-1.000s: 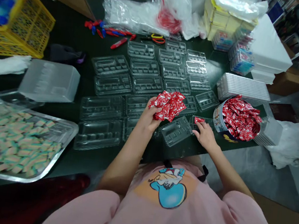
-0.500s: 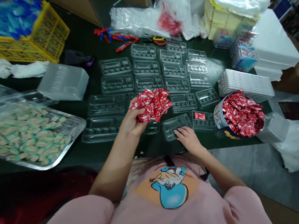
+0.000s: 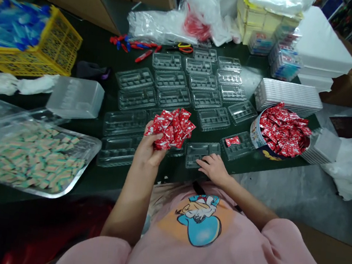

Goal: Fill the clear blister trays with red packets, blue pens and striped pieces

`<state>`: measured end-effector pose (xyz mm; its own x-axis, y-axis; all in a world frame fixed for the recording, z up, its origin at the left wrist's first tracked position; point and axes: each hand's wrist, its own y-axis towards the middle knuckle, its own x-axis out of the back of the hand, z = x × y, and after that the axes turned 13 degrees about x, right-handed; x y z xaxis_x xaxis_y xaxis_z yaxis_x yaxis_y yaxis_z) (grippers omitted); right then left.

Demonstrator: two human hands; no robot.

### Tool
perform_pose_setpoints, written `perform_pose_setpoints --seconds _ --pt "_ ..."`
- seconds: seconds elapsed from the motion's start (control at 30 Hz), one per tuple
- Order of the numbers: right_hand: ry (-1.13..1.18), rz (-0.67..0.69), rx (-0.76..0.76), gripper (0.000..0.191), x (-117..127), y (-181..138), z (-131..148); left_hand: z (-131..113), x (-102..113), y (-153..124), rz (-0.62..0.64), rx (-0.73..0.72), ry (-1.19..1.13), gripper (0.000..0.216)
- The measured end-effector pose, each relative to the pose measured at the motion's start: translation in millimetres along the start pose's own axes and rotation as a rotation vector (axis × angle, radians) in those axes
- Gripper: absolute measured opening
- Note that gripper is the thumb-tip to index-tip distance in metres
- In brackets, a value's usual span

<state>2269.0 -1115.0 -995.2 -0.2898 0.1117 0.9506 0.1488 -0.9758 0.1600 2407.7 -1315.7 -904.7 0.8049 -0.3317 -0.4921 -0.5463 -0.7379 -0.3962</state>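
Note:
A bunch of small red-and-white sachets (image 3: 174, 127) is gripped in my left hand (image 3: 151, 150), held above the clear trays. My right hand (image 3: 215, 168) rests with fingers apart on the near edge of a clear plastic compartment tray (image 3: 194, 152), with nothing held in it. Beside it, another clear tray (image 3: 242, 147) carries a single red sachet (image 3: 232, 141), lying a little tilted. To the right of that stands a round tub (image 3: 255, 134) heaped with the same red sachets (image 3: 284, 131). Rows of clear trays (image 3: 206, 83) lie beyond my hands.
On the left are a metal-rimmed tray (image 3: 85, 165) of pale green-striped pieces, a clear box (image 3: 76, 98) and a yellow crate (image 3: 61, 41) of blue items. Scissors (image 3: 183, 47) and red-blue tools (image 3: 135, 45) lie at the back. Stacked trays (image 3: 287, 97) stand behind the tub.
The tray under my right hand has turned straighter and shifted slightly left. The tray with the single sachet now lies more tilted. My left hand has moved a little left and down with its sachets.

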Motion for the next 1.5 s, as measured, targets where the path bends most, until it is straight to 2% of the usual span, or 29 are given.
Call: perform_pose_setpoints --seconds 0.17,0.27,0.33,0.43,0.5,0.63,0.77,0.87,0.97,1.07,1.17,1.23,1.3,1.37,1.43,1.5 --pt "0.033 -0.025 0.031 0.034 -2 -3 2 2 -2 -2 -0.039 0.006 -0.023 0.039" --pt "0.027 -0.146 -0.014 0.034 10 -13 -12 6 -5 -5 -0.006 0.009 -0.005 0.038" --pt "-0.043 -0.291 -0.163 0.033 23 -28 -35 9 -6 -6 0.006 0.029 -0.003 0.039" --pt "-0.209 -0.488 -0.477 0.034 41 -59 -82 14 -7 -7 0.022 0.051 -0.021 0.04" --pt "-0.273 -0.546 -0.569 0.037 46 -79 -110 17 -8 -6 0.031 0.065 -0.04 0.04" --pt "-0.264 -0.535 -0.539 0.042 41 -102 -138 20 -16 -5 0.02 0.111 -0.067 0.042" --pt "-0.213 -0.521 -0.504 0.042 38 -111 -137 19 -21 -6 0.016 0.117 -0.106 0.048" --pt "-0.2 -0.565 -0.51 0.04 42 -112 -131 20 -16 -7 -0.009 0.122 -0.091 0.046" --pt "-0.163 -0.559 -0.457 0.038 46 -95 -132 21 -6 -8 -0.002 0.115 -0.028 0.04" --pt "-0.066 -0.417 -0.387 0.042 53 -56 -144 23 -1 -9 0.008 0.142 -0.063 0.042" --pt "0.013 -0.321 -0.507 0.046 63 -10 -154 25 -5 -10 -0.005 0.176 -0.169 0.049" --pt "0.125 -0.373 -0.535 0.045 69 15 -146 29 -10 -10 -0.001 0.187 -0.211 0.05" --pt "0.354 -0.474 -0.454 0.04 71 32 -124 34 -15 -8 0.021 0.197 -0.223 0.048" --pt "0.712 -0.504 -0.373 0.039 70 43 -94 41 -18 -4 0.05 0.204 -0.229 0.045" --pt "1.084 -0.454 -0.388 0.042 67 49 -68 47 -20 2 0.065 0.2 -0.241 0.046" --pt "1.309 -0.43 -0.458 0.043 64 54 -54 52 -22 8 0.06 0.205 -0.258 0.048"
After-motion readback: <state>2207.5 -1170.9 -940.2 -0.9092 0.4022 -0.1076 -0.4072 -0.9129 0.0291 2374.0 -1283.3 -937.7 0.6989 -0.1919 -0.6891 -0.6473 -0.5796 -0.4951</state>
